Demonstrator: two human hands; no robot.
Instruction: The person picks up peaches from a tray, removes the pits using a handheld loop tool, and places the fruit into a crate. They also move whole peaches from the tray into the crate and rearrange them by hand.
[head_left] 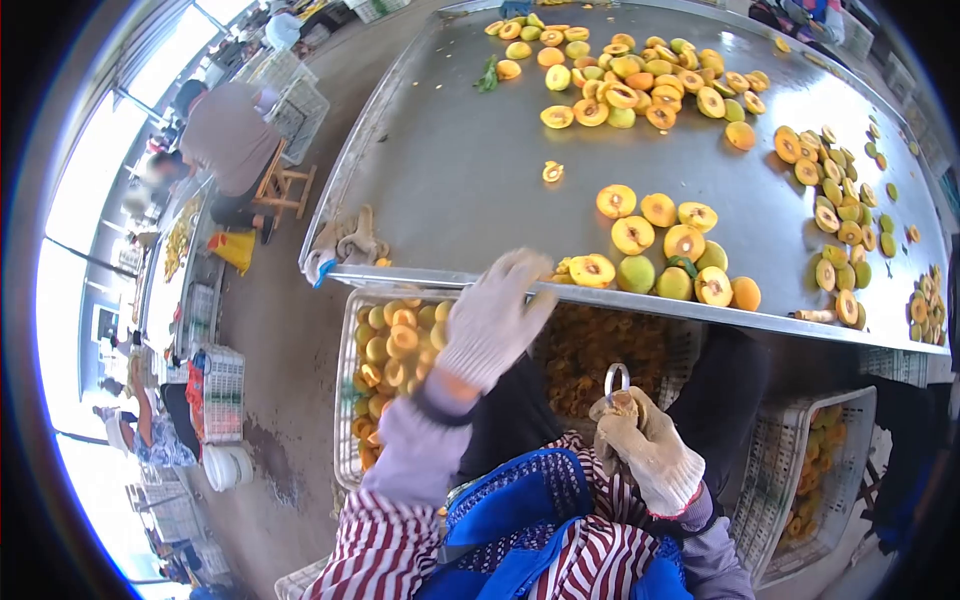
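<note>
My left hand (497, 315), in a pale knitted glove, is raised at the near edge of the metal table (450, 180). Its fingers reach toward the peach halves, thumb apart, and nothing shows in it. Closest to it on the table is a cut yellow peach half (592, 270), among several others with pits showing. In front of my body, my right hand (650, 450), gloved too, is closed around a loop-ended metal tool (617, 378). The tool's bright loop points up; its handle is mostly hidden in the glove.
A crate of peach halves (400, 345) stands left below the table. Brown pieces, apparently pits (610, 350), lie in a container between my legs. Another fruit crate (800, 490) is at right. Gloves (350, 240) lie at the table corner. A person (228, 135) sits far left.
</note>
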